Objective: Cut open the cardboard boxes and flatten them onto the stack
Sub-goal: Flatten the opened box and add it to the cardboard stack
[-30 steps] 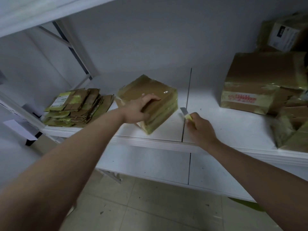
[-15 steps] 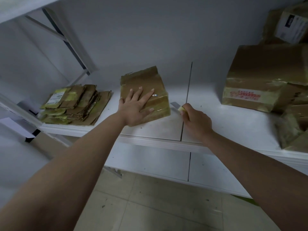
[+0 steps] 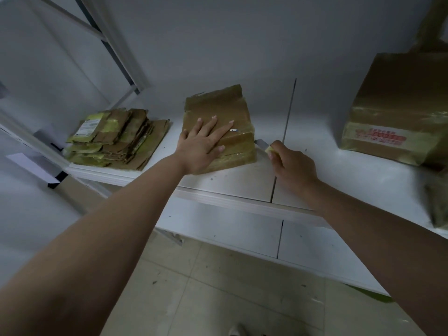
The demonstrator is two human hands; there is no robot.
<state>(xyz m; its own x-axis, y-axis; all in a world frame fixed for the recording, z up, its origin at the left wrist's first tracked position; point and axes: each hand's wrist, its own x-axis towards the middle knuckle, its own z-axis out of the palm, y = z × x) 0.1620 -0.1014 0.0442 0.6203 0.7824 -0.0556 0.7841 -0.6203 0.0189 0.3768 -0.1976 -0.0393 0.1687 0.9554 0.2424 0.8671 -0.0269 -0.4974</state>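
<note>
While my left hand (image 3: 202, 146) presses flat, fingers spread, the taped brown box (image 3: 223, 124) looks squashed. Right hand (image 3: 292, 166) grips a knife (image 3: 263, 144) just beside it on the white shelf (image 3: 339, 175).

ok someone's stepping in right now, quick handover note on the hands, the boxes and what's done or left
Left hand: flat, fingers straight, pressing on the small taped box at mid-shelf.
Right hand: grips the box cutter, blade tip at the box's right edge.
Stack of flattened boxes: on the shelf, left of the pressed box, apart from it.
Large taped box: upright at right, uncut.
Done: several boxes flattened; this one pressed nearly flat.
Left: finish this one, move it onto the stack, then cut the boxes on the right.
</note>
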